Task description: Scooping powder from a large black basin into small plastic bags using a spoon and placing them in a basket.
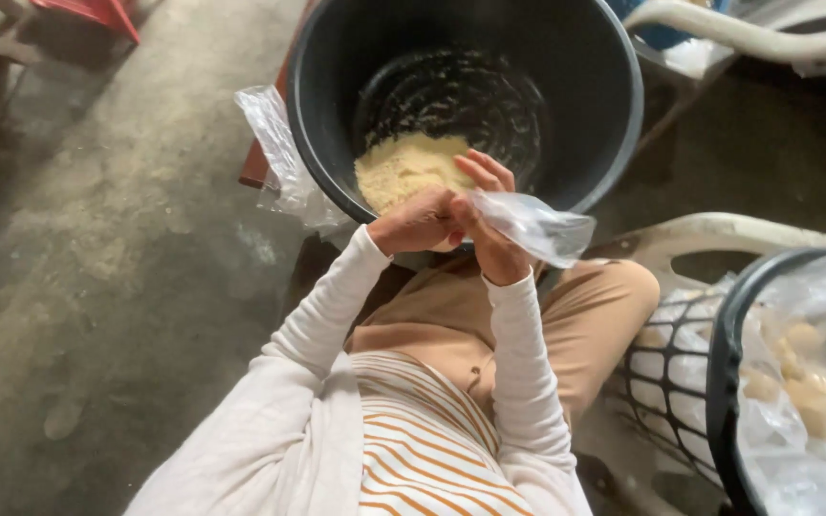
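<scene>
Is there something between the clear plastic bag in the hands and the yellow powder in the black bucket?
Nothing visible does. Both hands, left hand and right hand, hold the clear plastic bag at the near rim of the black bucket. The yellow powder lies uncovered just beyond the fingers, inside the open bucket.

Mostly plastic here, plus some soft cloth and rough concrete

The bucket (576, 57) is dark plastic, smooth with a dull sheen, and the powder (403, 167) inside looks pale yellow, grainy and matt. The bag (542, 227) between the left hand (420, 222) and right hand (482, 218) is thin clear plastic film, crinkly and a bit glossy. Sleeves (322, 311) are soft white knit cloth, trousers (595, 306) a matt tan fabric. The floor (117, 239) is rough, dusty concrete. The basket (666, 377) is black plastic mesh lined with shiny clear film.
</scene>
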